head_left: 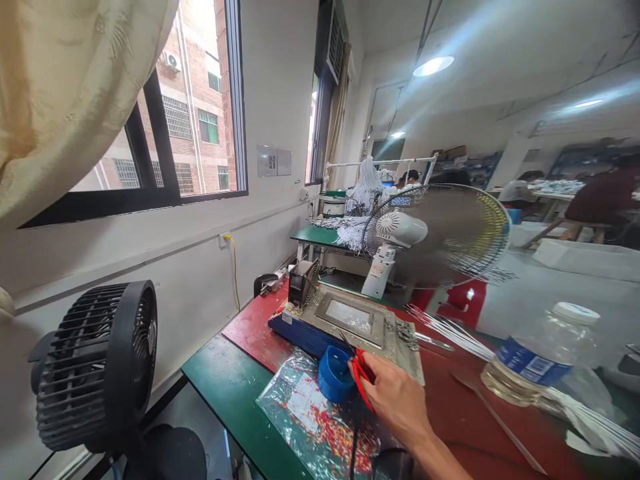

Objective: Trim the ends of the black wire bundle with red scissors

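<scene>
One hand is in view, the right (pixel 395 397), its fingers closed around one red-handled tool (pixel 359 375) whose dark tips point up and away from it; the left hand is out of view, so its state cannot be told. The tool is just beside one round blue container (pixel 333 383), at its right, near the front edge of the worktop (pixel 217 377). Under and around that container lies one clear plastic bag (pixel 280 393), with many small red and yellow bits (pixel 345 440) over it, too many to count. Behind stands one blue-and-grey device (pixel 310 333) with one rectangular panel in its top. Three fans can be counted: one small black fan (pixel 303 283) at the device's left rear corner, one white fan (pixel 401 229) beyond the device, and one larger black fan (pixel 97 363) at the far left. To the right are one capped bottle (pixel 530 373) part-filled with pale yellow liquid, one flat metal blade (pixel 434 342), one long-handled metal spoon (pixel 493 413) and two bundles of white wires (pixel 457 335), one on each side of the bottle. Farther back, three ceiling lamps (pixel 433 66) are lit, and at least three people (pixel 517 192) show, blurred.
</scene>
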Available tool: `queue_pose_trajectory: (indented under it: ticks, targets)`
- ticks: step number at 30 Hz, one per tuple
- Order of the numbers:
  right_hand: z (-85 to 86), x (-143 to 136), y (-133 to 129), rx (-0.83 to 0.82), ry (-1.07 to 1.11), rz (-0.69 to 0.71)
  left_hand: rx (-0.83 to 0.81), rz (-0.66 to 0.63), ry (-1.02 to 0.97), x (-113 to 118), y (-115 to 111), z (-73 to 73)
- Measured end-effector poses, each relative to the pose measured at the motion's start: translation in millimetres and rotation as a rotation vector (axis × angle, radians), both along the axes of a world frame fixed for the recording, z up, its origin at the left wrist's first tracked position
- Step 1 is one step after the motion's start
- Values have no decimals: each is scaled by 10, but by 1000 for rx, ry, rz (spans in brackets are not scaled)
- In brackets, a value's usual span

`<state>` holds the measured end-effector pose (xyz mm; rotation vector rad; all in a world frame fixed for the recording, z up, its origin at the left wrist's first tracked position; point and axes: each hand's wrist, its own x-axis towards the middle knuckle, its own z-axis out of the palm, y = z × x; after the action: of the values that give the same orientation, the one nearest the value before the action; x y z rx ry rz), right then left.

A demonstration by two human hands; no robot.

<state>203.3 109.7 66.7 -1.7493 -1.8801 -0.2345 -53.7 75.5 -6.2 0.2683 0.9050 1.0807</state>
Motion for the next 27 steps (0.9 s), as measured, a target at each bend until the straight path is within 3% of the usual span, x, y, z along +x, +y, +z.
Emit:
queue_pose_trajectory:
  ticks: [4, 10, 13, 17, 20, 22, 24, 27]
  targets:
    - [199, 108, 12, 92, -32, 48, 28, -21, -14, 103, 543, 121]
    - [746, 384, 99, 329, -187, -47, 59, -47, -35, 371, 1325, 354]
    - [988, 484, 234, 265, -90, -135, 72, -48, -42, 533, 1715, 553]
    - [1126, 472, 459, -40, -7, -244, 98, -39, -53, 671, 2068, 848]
    - [1091, 374, 602, -147, -3, -250, 103, -26, -59, 634, 2020, 932]
    - [1034, 305, 676, -168, -9, -237, 86, -15, -62, 537, 1792, 857]
    - [975, 250, 736, -189, -23, -226, 49, -4, -67, 403, 1413, 679]
    - [906, 201, 800, -211, -50, -218, -27, 10, -73, 193, 652, 300]
